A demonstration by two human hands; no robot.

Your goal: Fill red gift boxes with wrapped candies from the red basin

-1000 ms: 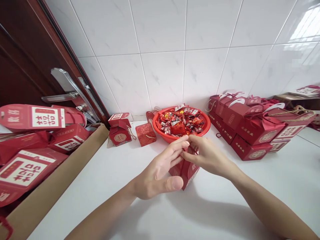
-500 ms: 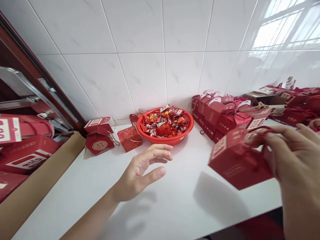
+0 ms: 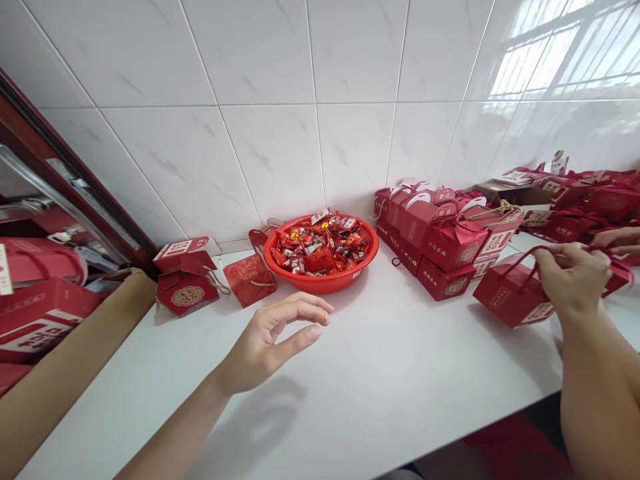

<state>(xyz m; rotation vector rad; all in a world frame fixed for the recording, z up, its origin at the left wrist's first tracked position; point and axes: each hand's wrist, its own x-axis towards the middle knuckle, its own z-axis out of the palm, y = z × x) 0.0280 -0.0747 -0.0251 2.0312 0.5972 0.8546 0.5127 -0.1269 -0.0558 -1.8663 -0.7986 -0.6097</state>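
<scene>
My left hand (image 3: 280, 343) hovers over the white tabletop (image 3: 350, 373), fingers curved and thumb apart, with nothing in it. Just beyond its fingertips is a red plastic basket (image 3: 320, 283) heaped with wrapped candies (image 3: 320, 247). Far to the right, my right hand (image 3: 570, 277) grips the cord handle of a red gift box (image 3: 515, 293), which hangs tilted over the table. Behind my right wrist another person's hand (image 3: 620, 243) is partly visible, close to another red box (image 3: 615, 277).
Stacked red gift boxes (image 3: 440, 240) stand against the tiled wall, with more red boxes (image 3: 590, 200) farther right. Two small boxes, one with a round gold emblem (image 3: 187, 290) and one patterned (image 3: 250, 280), sit left of the basket. A cardboard carton (image 3: 85, 333) lines the left edge.
My right hand has carried the gift box away to the right, toward the other person's hand. My left hand stays nearly where it was; the view has shifted slightly right.
</scene>
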